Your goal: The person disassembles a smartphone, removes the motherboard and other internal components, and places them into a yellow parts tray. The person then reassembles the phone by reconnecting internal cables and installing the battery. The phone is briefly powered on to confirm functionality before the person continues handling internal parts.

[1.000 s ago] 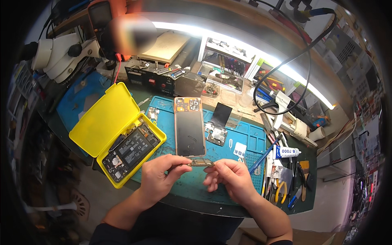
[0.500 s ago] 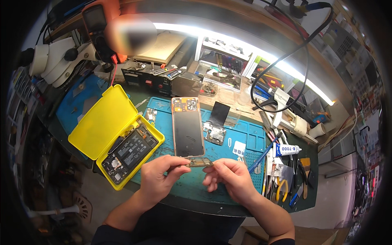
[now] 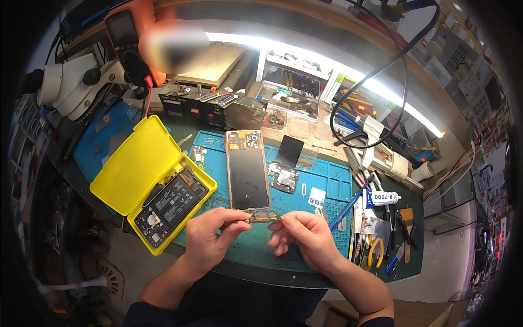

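Between my two hands, a small phone circuit board (image 3: 264,217) is held level above the near part of the blue work mat (image 3: 245,253). My left hand (image 3: 206,240) pinches its left end between thumb and fingers. Its right end sits in the pinch of my right hand (image 3: 311,237), whose other fingers curl below. Just beyond the board lies an opened phone (image 3: 248,177) with an orange-copper rim and a dark middle. Right of that phone is a metal-shielded phone part (image 3: 283,179) with a black sheet (image 3: 287,150) at its top.
At left, an open yellow case (image 3: 131,166) holds a phone body with a battery (image 3: 177,200). Pliers (image 3: 376,252), a glue tube (image 3: 381,199) and several tools crowd the right side. Behind stand a black bench device (image 3: 190,110), an orange multimeter (image 3: 129,41) and a microscope (image 3: 71,82).
The circuit board has tilted a little, so more of its upper face shows. Both hands keep their pinch on it. The whole view has shifted slightly.
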The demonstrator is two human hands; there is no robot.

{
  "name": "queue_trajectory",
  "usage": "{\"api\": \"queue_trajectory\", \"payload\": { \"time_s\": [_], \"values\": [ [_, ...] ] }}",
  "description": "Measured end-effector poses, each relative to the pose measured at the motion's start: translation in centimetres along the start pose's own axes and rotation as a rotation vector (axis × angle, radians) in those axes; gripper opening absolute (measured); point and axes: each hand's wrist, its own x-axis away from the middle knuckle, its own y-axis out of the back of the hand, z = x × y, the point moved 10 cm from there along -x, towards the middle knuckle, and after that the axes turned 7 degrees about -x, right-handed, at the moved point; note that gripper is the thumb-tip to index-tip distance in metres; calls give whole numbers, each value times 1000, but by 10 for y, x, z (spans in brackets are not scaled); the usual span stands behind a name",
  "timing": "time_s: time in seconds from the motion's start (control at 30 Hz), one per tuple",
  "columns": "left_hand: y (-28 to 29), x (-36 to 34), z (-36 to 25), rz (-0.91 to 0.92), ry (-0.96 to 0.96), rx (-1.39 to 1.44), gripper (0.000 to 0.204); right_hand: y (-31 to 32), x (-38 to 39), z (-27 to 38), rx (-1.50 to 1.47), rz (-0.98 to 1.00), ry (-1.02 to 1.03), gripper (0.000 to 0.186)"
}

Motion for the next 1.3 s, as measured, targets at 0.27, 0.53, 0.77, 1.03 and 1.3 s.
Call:
{"api": "queue_trajectory", "payload": {
  "time_s": [0.27, 0.53, 0.77, 1.03, 1.3],
  "values": [
    [-3, 1, -17, 12, -182, 8, 25, 6, -1, 0, -7, -67, 37, 29],
    [-9, -1, -20, 48, -234, 40, 40, 5, -2, 9, 99, -105, 113, 18],
    [-10, 2, -6, 37, -178, 200, 63, 2, 0, 14, 169, -129, 130, 16],
    [-2, 0, -9, -27, -160, 101, 34, 0, 1, 19, 225, -155, 167, 19],
    [-2, -1, -16, -21, -192, 88, 24, -1, 2, 23, 273, -143, 254, 21]
  ]
}}
